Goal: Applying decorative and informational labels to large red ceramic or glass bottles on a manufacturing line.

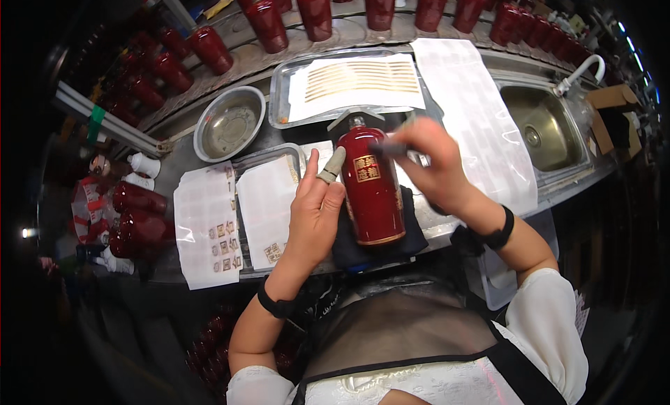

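Observation:
A glossy dark red bottle point(377, 202) lies on its back on a dark cloth pad point(412, 241), its narrow neck pointing away from me. A square gold decal point(367, 168) with characters sits on its upper body. My left hand point(315, 213) is at the bottle's left side, fingers stretched and apart. A grey finger cot point(331, 165) on one finger touches the glass. My right hand point(434, 164), blurred by motion, is closed around a short dark tool point(391, 149) just right of the decal. The tool's exact kind is too smeared to tell.
Left of the bottle lie decal sheets point(209, 227) and a round metal bowl point(230, 123). A tray point(279, 112) with a gold-striped sheet stands beyond it. On the right are a long white sheet point(474, 119) and a sink point(544, 126). Several red bottles point(314, 14) line the back.

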{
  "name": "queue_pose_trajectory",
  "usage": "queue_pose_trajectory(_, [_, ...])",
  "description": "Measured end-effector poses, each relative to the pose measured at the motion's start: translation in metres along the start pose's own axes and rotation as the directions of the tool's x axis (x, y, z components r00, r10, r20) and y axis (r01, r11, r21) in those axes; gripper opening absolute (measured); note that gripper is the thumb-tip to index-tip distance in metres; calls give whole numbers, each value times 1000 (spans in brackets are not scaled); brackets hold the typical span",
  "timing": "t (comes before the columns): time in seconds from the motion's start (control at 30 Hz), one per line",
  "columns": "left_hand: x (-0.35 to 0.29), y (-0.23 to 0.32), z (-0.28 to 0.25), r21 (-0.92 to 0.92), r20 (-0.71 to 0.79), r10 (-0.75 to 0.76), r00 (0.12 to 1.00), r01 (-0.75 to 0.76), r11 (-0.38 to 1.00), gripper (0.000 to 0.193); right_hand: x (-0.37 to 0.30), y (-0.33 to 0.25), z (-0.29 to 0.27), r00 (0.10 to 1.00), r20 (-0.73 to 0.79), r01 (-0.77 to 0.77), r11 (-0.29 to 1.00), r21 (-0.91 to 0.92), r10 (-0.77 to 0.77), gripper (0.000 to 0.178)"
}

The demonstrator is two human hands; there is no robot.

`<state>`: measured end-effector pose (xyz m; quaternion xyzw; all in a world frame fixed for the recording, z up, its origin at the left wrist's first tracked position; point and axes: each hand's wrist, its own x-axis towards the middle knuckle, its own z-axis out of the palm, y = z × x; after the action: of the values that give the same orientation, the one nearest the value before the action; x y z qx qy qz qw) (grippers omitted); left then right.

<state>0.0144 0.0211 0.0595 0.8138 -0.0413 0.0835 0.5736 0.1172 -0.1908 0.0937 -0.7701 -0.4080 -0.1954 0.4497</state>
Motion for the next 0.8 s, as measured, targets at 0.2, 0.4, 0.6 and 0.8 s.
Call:
queue_pose_trajectory(0.2, [25,10,-17,-123,-201,-77,977,53,991,35,-19,-27,-12,990,135,33,992,124,-50,24])
queue_pose_trajectory(0.4, [65,5,-23,63,-117,37,992,-29,998,31,-27,-47,-23,942,332,-141,964,226,60,28])
queue_pose_trajectory(0.6, [92,9,-7,93,98,-47,994,37,995,37,-80,6,-59,616,219,-734,451,508,757,19])
queue_pose_trajectory(0.8, [103,-5,-3,169,60,-143,988,131,977,58,-75,-55,7,875,289,-333,916,-222,388,98])
